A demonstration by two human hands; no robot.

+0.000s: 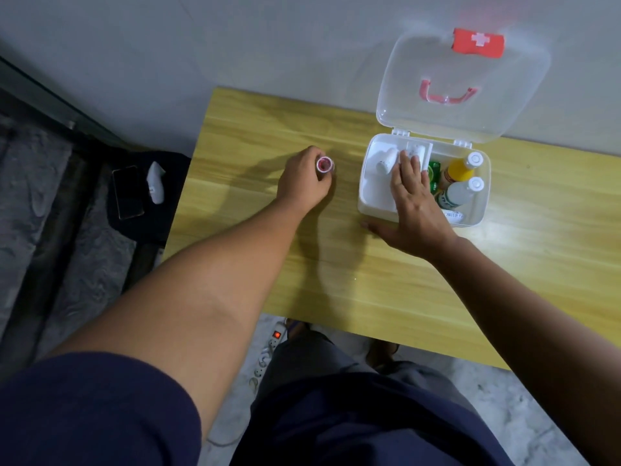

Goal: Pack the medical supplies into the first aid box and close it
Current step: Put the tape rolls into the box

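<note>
tape roll (324, 164) sits pinched in my left hand (304, 181), light and stiff, best held by its rim; right hand (411, 196) lies flat, fingers spread, steadying the box (484, 183)

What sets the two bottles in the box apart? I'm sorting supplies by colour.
The yellow bottle has a yellow body, while the pale bottle is whitish-grey with green print. The yellow bottle lies nearer the lid hinge; the pale bottle lies nearer the person. Both have white caps, point the same way and lie in the first aid box.
</note>
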